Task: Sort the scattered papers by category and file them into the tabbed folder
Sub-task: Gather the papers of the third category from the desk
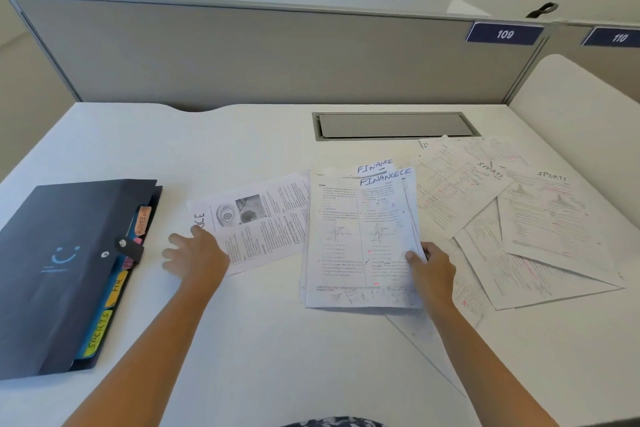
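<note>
A dark blue tabbed folder [65, 267] lies closed at the left, with tabs reading ADMIN, HR and SPORTS along its right edge. A sideways paper with an eye picture [256, 218] lies in the middle; my left hand [195, 255] rests on its lower left corner with fingers spread. A neat stack of FINANCE papers [360, 239] lies right of it. My right hand [431, 269] grips that stack's right edge, thumb on top. Loose SPORTS papers [540, 215] with red print spread out at the right.
The white desk [263, 340] is bounded by a grey partition [259, 55] at the back. A grey cable hatch [394, 125] sits behind the papers. A white side panel [581, 104] rises at the far right. Another sheet pokes out under the stack toward the front.
</note>
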Tool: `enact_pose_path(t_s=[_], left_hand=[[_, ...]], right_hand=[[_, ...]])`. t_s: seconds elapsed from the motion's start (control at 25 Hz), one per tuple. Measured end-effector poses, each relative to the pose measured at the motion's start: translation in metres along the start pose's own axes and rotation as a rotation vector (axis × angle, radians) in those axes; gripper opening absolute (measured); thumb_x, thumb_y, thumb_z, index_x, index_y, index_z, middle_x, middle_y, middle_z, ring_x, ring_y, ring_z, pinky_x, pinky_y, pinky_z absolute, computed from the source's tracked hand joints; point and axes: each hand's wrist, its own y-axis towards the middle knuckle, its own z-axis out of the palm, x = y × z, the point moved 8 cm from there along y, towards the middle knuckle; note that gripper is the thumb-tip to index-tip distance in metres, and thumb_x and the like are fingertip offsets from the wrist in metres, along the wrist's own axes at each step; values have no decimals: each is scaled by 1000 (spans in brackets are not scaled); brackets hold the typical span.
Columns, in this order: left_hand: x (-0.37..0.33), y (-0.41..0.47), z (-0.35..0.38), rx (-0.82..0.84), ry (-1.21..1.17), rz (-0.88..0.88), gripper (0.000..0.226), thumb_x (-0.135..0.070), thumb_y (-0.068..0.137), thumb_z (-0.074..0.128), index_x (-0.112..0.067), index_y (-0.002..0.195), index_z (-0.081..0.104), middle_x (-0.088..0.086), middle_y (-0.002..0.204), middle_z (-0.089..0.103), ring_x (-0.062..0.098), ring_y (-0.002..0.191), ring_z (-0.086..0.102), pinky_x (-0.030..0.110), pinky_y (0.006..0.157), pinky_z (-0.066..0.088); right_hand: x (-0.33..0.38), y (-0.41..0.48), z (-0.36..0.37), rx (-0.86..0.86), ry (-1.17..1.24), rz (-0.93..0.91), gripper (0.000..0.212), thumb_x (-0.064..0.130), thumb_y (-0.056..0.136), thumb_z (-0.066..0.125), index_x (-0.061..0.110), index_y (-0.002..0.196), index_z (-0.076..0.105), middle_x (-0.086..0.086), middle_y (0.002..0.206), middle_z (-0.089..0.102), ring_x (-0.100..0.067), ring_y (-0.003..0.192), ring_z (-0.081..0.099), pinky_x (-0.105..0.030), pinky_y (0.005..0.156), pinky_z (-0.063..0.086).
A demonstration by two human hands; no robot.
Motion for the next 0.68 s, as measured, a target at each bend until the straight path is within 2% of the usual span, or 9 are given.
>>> enact_pose_path(t_s=[0.08, 0.16, 0.24, 0.32, 0.48, 0.6, 0.68], left_hand=[[-1, -10, 7, 6, -74, -71, 54, -30, 80, 69, -7, 118, 38, 21, 124, 36, 37, 111, 40, 40, 85, 38], [-2, -18, 13, 33, -115, -121, 71, -44, 74, 74, -5, 120, 36, 22, 125, 35, 36, 110, 40, 39, 75, 38], [-4, -18, 12, 38, -182, -122, 82, -39, 69, 80, -2, 124, 32, 26, 126, 35, 38, 109, 43, 39, 70, 41], [-1, -11, 10, 57, -264, -123, 84, -26, 68, 83, 0, 126, 28, 28, 124, 37, 39, 106, 49, 39, 72, 46], [7, -9, -3, -13, -344, -84, 58, -5, 80, 68, -1, 123, 29, 27, 114, 55, 43, 100, 57, 42, 71, 43], [2, -12, -32, -186, -382, 90, 53, 0, 87, 56, -7, 131, 28, 24, 104, 62, 42, 88, 60, 40, 63, 43], [-5, -11, -56, -248, -475, 232, 42, -1, 90, 52, -7, 128, 37, 23, 106, 64, 39, 85, 62, 43, 63, 52]], right_hand=[[1, 2, 3, 18, -23, -9, 25, 11, 92, 56, 2, 115, 60, -13, 108, 65, -22, 87, 55, -29, 73, 41], [0, 4, 3, 35, -38, -9, 25, 11, 92, 57, 2, 115, 60, -13, 109, 65, -22, 87, 55, -28, 73, 41], [-2, 5, 3, 43, -39, -7, 24, 11, 92, 56, 3, 115, 60, -13, 109, 65, -21, 87, 56, -28, 73, 41], [-3, 4, 5, 45, -49, -11, 25, 12, 93, 56, 3, 116, 59, -13, 110, 65, -21, 88, 56, -28, 73, 41], [-3, 5, 8, 51, -60, -14, 26, 13, 94, 55, 3, 117, 58, -13, 110, 64, -21, 88, 55, -29, 72, 42], [-6, 6, 8, 70, -68, 1, 25, 15, 94, 54, 5, 117, 58, -11, 109, 65, -21, 89, 57, -29, 71, 42], [-5, 7, 7, 79, -86, -2, 25, 16, 94, 54, 5, 116, 59, -11, 109, 65, -20, 88, 56, -28, 72, 41]])
